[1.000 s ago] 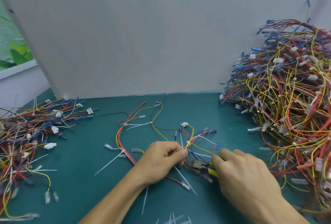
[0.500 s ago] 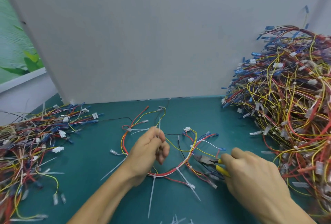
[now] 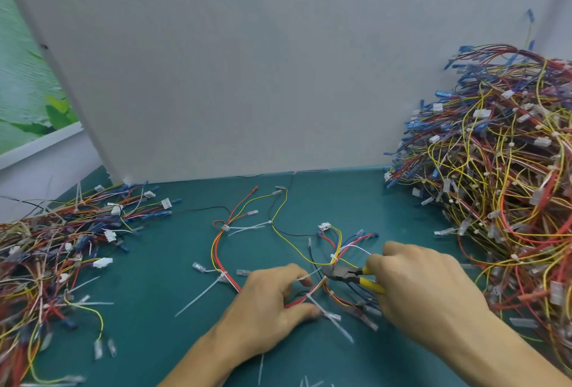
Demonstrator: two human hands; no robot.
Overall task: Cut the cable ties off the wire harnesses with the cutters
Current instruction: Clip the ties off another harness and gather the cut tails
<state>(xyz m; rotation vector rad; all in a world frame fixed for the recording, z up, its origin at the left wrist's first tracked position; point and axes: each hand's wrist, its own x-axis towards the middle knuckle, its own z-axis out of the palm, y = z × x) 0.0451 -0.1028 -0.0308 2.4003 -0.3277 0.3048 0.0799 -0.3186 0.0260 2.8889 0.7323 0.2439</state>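
Head view: the right hand (image 3: 424, 287) grips the yellow-handled cutters (image 3: 343, 272), their nose at a white cable tie (image 3: 307, 277) on the harness (image 3: 337, 244) lying mid-mat (image 3: 154, 262). The left hand (image 3: 272, 303) curls over the wires, pinning them. Best to catch only the tie between the blades, clear of insulation and the left fingertips

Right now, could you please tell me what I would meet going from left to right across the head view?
Smaller harness pile → left hand → cutters → right hand, gripping the cutters' yellow handles → large harness heap.
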